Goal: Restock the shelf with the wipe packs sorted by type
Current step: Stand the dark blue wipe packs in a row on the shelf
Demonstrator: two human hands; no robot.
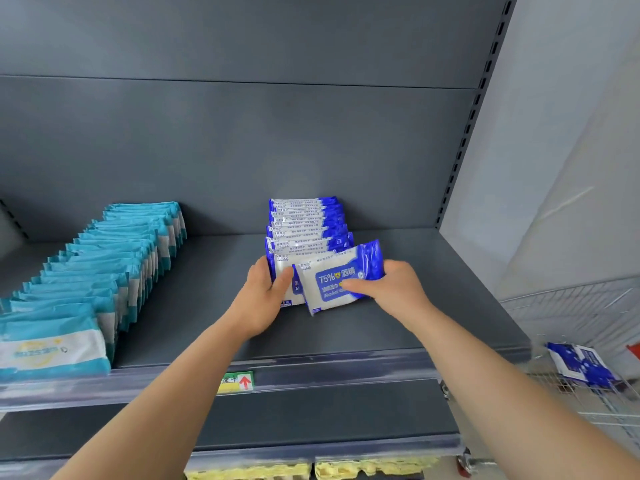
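- Grey shelf: teal wipe row left, blue alcohol-wipe row centre;
- left hand clasps its front; right hand grips a tilted alcohol pack;
- spare blue packs lie in the wire basket; unfinished, I judge.

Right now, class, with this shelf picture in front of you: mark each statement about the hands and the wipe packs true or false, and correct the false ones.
1. The right hand grips a blue pack at the front of the blue row. True.
2. The teal row stands to the right of the blue row. False: it stands to the left.
3. The left hand holds the front of the blue row. True.
4. The wire basket holds teal packs. False: the spare packs in it are blue.
5. The blue pack stands straight in line with the row. False: it is tilted.
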